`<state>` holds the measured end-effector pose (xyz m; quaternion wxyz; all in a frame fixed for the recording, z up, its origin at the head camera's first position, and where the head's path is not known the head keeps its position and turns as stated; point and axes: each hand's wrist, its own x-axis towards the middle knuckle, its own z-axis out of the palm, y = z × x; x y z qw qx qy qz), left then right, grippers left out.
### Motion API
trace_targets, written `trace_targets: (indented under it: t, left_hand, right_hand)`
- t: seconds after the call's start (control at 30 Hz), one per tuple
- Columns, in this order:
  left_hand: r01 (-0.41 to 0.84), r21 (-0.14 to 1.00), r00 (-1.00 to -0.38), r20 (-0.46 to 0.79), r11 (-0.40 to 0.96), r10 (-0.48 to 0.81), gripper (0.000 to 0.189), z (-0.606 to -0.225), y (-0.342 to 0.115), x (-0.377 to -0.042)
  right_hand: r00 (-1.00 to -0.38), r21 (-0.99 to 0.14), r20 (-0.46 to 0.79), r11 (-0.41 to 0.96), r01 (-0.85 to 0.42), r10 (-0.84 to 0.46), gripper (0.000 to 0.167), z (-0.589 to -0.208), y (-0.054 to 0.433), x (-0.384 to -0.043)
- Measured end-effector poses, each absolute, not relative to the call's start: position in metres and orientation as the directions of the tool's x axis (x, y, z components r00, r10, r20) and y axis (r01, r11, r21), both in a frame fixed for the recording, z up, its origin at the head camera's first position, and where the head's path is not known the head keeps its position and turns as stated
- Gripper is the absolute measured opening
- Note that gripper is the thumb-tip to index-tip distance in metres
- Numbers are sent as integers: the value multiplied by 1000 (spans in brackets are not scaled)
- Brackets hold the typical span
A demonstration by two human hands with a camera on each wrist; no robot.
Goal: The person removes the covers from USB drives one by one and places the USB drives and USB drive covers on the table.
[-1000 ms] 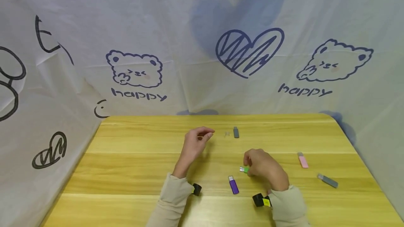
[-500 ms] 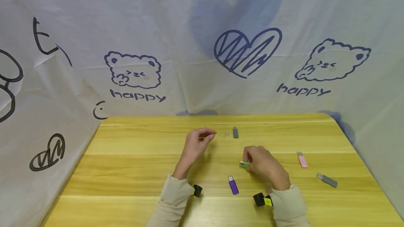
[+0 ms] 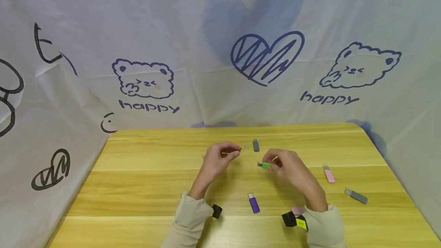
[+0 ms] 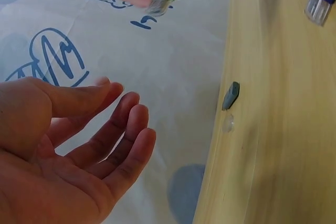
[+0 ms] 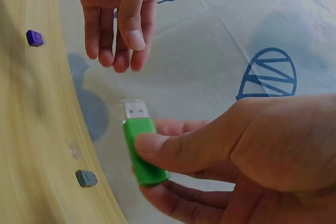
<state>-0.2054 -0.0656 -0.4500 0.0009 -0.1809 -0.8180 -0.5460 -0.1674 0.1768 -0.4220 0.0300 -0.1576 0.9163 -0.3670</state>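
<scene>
My right hand (image 3: 287,165) pinches a green USB stick (image 5: 142,150) between thumb and fingers, above the table. The stick's metal plug (image 5: 136,110) points toward my left hand and is covered by a clear cap (image 5: 132,101). My left hand (image 3: 218,160) hovers to the left with fingers relaxed and nothing between them; its fingertips are apart from the stick. A grey USB stick (image 3: 256,145) lies behind the hands, beside small clear pieces (image 3: 246,147). Nearer me lies a purple USB stick (image 3: 253,203), plug pointing away.
On the right of the wooden table (image 3: 138,190) lie a pink USB stick (image 3: 329,174) and another grey one (image 3: 356,196). Something pink (image 3: 298,211) shows beside my right wrist. In the right wrist view, a purple piece (image 5: 34,38) lies farther along. A patterned cloth (image 3: 193,49) hangs behind.
My right hand has lifted the green USB stick and moved it away from me, up closer to my left hand. My left hand has shifted slightly right.
</scene>
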Motion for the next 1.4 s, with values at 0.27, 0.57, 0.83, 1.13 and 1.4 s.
trace_targets:
  t: [0.27, 0.57, 0.83, 1.13, 1.4]
  left_hand:
    - [307, 919, -906, 201, 249, 373, 13, -450, -59, -202]
    - [287, 948, -876, 202, 138, 438, 18, -455, -53, -201]
    - [269, 954, -893, 196, 132, 404, 12, -454, -49, -200]
    - [273, 955, -892, 206, 117, 402, 7, -451, -50, -199]
    - [290, 948, -891, 218, 128, 399, 7, -447, -51, -197]
  right_hand:
    - [-946, -694, 178, 647, -316, -272, 14, -425, 168, -169]
    - [-951, -729, 203, 613, -304, -231, 11, -429, 161, -170]
    - [-945, -733, 228, 597, -325, -235, 10, -427, 156, -171]
    - [-940, -742, 216, 582, -333, -264, 10, -424, 158, -171]
    - [-939, -768, 187, 552, -324, -290, 9, -422, 163, -171]
